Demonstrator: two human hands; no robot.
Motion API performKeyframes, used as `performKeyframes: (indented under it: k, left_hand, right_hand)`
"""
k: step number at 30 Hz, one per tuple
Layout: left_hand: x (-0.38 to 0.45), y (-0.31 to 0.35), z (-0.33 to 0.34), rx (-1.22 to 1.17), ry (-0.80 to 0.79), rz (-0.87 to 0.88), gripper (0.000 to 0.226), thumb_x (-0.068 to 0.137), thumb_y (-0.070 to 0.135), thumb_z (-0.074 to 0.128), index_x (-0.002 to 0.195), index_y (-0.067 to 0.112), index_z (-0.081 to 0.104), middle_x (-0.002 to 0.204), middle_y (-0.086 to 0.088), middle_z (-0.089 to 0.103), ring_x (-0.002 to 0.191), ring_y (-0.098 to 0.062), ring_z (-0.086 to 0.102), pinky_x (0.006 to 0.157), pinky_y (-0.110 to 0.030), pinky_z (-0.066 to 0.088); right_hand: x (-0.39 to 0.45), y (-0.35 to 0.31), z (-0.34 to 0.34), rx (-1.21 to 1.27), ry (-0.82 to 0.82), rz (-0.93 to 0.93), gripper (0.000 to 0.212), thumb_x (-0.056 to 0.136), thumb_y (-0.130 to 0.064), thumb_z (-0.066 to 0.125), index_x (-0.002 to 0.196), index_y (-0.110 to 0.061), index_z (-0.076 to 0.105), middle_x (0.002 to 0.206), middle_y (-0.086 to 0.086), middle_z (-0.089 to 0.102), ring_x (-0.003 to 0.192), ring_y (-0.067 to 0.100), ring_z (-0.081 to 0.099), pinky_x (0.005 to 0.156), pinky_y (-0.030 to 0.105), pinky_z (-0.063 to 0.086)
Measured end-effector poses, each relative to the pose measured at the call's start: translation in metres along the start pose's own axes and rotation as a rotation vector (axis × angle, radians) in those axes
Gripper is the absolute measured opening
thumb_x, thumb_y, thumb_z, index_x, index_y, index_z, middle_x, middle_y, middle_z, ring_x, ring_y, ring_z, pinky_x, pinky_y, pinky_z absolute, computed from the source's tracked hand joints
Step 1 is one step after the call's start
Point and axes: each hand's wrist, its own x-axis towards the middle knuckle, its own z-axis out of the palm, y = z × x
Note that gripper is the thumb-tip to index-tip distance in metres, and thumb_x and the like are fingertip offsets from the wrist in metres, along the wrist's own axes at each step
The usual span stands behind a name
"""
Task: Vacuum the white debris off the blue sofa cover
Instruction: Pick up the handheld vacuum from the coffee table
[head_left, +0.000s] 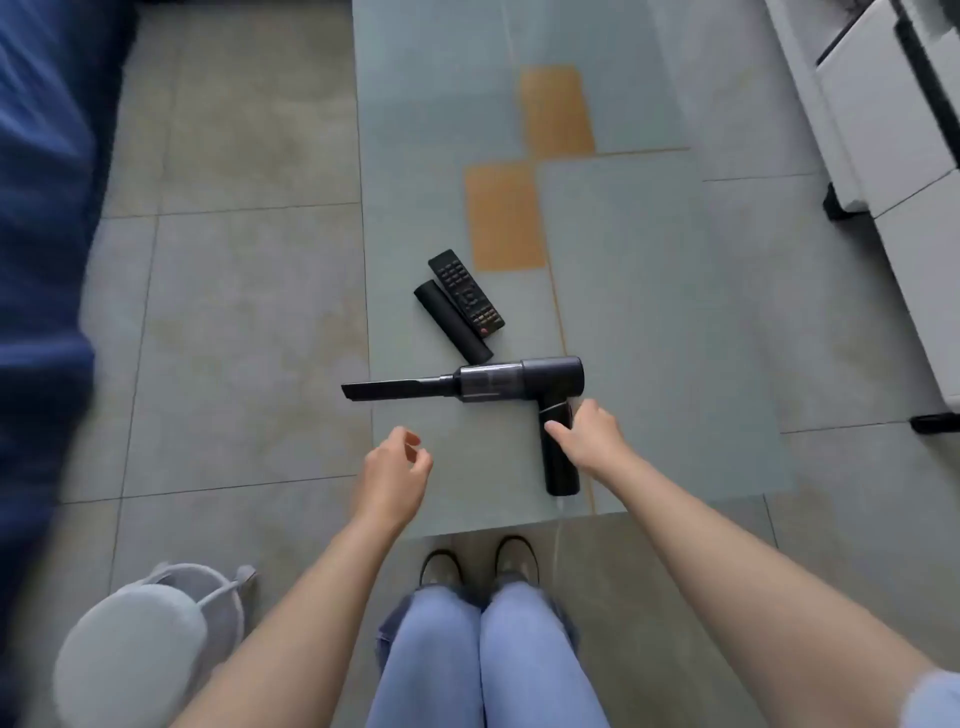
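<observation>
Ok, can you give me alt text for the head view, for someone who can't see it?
The right hand grips the handle of a black handheld vacuum lying on a glass table, beside a remote. The left hand hovers loosely curled, holding nothing. The blue sofa cover runs along the left edge.

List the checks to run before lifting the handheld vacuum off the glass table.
1. Right hand on the vacuum handle: ok, fingers curl round it.
2. Left hand free: ok, loosely curled and holding nothing.
3. Nozzle attached: ok, pointing left past the glass table edge.
4. Remote and black cylinder apart from the vacuum: ok.
5. Blue sofa cover within reach: cannot tell, blurred at left.
6. White debris visible: cannot tell.
</observation>
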Motion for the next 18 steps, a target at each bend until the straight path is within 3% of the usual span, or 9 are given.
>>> performKeyframes:
  k: [4,10,14,18]
  left_hand:
    - [0.007,-0.016,0.022,0.020,-0.023,-0.043,0.017,0.089,0.019,0.055,0.103,0.012,0.060,0.087,-0.002,0.062,0.086,-0.025,0.058,0.071,-0.029,0.040]
    - [0.010,-0.026,0.034,0.027,-0.031,-0.064,0.016,0.089,0.022,0.055,0.102,0.014,0.059,0.085,-0.001,0.062,0.085,-0.025,0.059,0.074,-0.032,0.045]
    - [0.006,-0.021,0.030,0.010,-0.034,-0.066,0.016,0.089,0.021,0.055,0.101,0.013,0.060,0.085,-0.001,0.062,0.083,-0.024,0.058,0.072,-0.030,0.043]
    - [-0.002,-0.006,0.017,-0.034,-0.043,-0.068,0.016,0.089,0.021,0.055,0.101,0.013,0.061,0.087,-0.003,0.063,0.084,-0.023,0.057,0.071,-0.029,0.041]
  right_hand:
    - [0.015,0.006,0.028,0.052,-0.004,0.097,0.070,0.097,-0.037,0.066,0.143,0.005,0.036,0.150,0.023,0.044,0.138,0.041,0.045,0.108,0.044,0.040]
    - [0.027,0.008,0.040,0.103,0.009,0.140,0.067,0.094,-0.028,0.069,0.139,0.009,0.037,0.144,0.026,0.049,0.133,0.042,0.049,0.104,0.042,0.043]
    - [0.025,0.007,0.031,0.143,-0.044,0.162,0.055,0.091,-0.034,0.068,0.128,0.004,0.053,0.131,0.022,0.059,0.120,0.038,0.056,0.084,0.036,0.048]
    - [0.009,0.001,0.016,0.403,-0.087,0.225,0.039,0.087,-0.031,0.070,0.112,-0.006,0.053,0.120,0.019,0.059,0.111,0.038,0.061,0.062,0.033,0.049]
